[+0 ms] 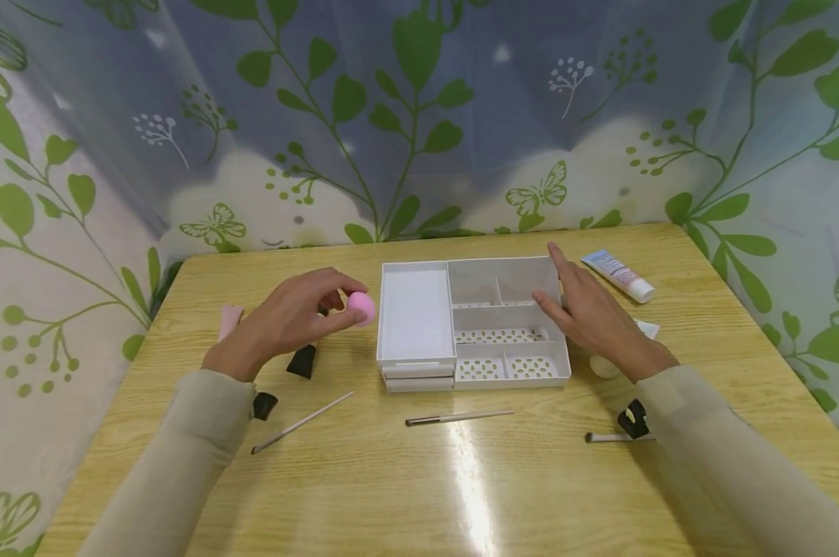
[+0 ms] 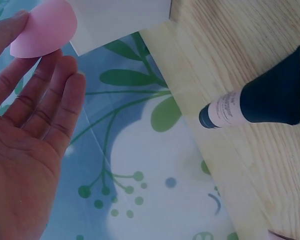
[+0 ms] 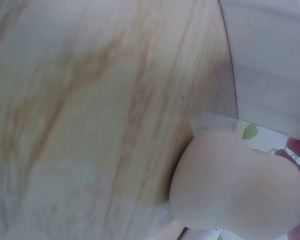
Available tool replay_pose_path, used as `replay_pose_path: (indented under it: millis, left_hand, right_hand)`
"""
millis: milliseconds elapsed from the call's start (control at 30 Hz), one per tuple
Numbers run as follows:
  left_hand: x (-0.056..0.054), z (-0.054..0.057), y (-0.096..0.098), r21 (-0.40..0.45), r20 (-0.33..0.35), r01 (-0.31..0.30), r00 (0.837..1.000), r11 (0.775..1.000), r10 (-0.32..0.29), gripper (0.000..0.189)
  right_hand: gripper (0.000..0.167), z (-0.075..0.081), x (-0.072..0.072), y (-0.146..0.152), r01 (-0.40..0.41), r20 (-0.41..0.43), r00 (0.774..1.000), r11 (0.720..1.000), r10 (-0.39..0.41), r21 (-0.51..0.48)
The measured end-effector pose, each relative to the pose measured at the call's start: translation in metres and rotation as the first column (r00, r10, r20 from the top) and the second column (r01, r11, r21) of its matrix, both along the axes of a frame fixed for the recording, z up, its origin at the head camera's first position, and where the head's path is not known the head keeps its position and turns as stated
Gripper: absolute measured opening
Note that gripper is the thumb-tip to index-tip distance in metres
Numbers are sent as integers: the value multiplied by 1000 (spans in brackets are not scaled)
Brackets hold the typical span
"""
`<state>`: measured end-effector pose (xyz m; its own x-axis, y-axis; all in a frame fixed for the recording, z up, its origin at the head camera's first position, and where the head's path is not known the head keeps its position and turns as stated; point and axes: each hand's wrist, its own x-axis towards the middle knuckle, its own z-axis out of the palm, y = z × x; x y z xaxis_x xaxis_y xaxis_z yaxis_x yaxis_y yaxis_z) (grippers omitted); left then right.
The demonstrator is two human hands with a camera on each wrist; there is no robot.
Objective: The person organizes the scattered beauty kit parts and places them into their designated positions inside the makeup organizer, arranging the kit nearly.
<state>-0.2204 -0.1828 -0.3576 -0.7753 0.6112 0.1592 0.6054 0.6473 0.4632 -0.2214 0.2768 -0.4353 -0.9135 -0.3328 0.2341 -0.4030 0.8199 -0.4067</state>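
My left hand (image 1: 290, 313) pinches a pink makeup sponge (image 1: 361, 309) between thumb and fingertips, just left of a white organizer (image 1: 415, 309). In the left wrist view the pink sponge (image 2: 47, 30) is at the top left, its lower side flat. The organizer has a flat-topped section with drawers at left and several compartments at right. My right hand (image 1: 589, 313) is at the organizer's right wall, fingers extended and thumb over the compartments. Beneath this hand a beige gourd-shaped sponge (image 3: 215, 185) lies on the table, mostly hidden by the hand in the head view.
A white-and-blue tube (image 1: 617, 275) lies at the back right. A dark tube with a pale label (image 2: 230, 107) lies by my left hand, near a pink item (image 1: 230, 319). Makeup brushes lie in front: one left (image 1: 301, 423), one middle (image 1: 458, 418), one right (image 1: 617, 438).
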Motion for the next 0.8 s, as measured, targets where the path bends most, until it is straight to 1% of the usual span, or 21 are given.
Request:
replay_pose_path:
  millis: [100,233,333,500,800]
  left_hand:
    - [0,1,2,3,-14,11,1000,1000,-11,38]
    - [0,3,4,17,-11,21,1000,1000,-21,38]
    - [1,6,6,26,-8,29,1000,999,-28,37]
    - [1,11,10,35,-25,42,999,998,-41,35]
    - [5,19,25,69,-39,74,997,995,-71,35]
  right_hand:
    - [82,-1,0,0,4,-4,1000,1000,-4,2]
    - [81,-1,0,0,5,-7,1000,1000,-5,6]
    - [81,-1,0,0,6,-5,1000,1000,-6,9]
    - [81,-1,0,0,9,-7,1000,1000,-9,9]
    - [82,1,2,-1,23,22,999,1000,-23,9]
